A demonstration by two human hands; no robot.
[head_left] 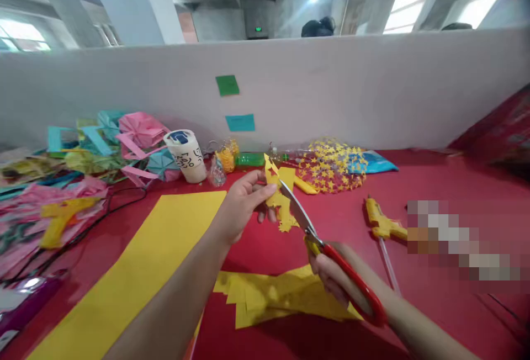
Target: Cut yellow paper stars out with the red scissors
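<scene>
My left hand (248,200) pinches a small piece of yellow paper (271,175) with star-shaped cut edges, held above the table. In my right hand (333,274) are scissors (348,271) with red and yellow handles. Their blades point up and left, with the tips at the paper; whether they are cutting into it I cannot tell. Beyond and below the held piece lie small yellow paper scraps and stars (287,222). Nearer to me, under my right hand, overlapping yellow paper strips (269,296) lie on the red table (256,255).
A large yellow sheet (165,238) lies under my left forearm. At the back are a pile of yellow stars (331,169), a white cup (188,158) and a green bottle (249,159). Glue guns (385,222) lie on both sides; pink and blue paper shapes (141,133) crowd the left.
</scene>
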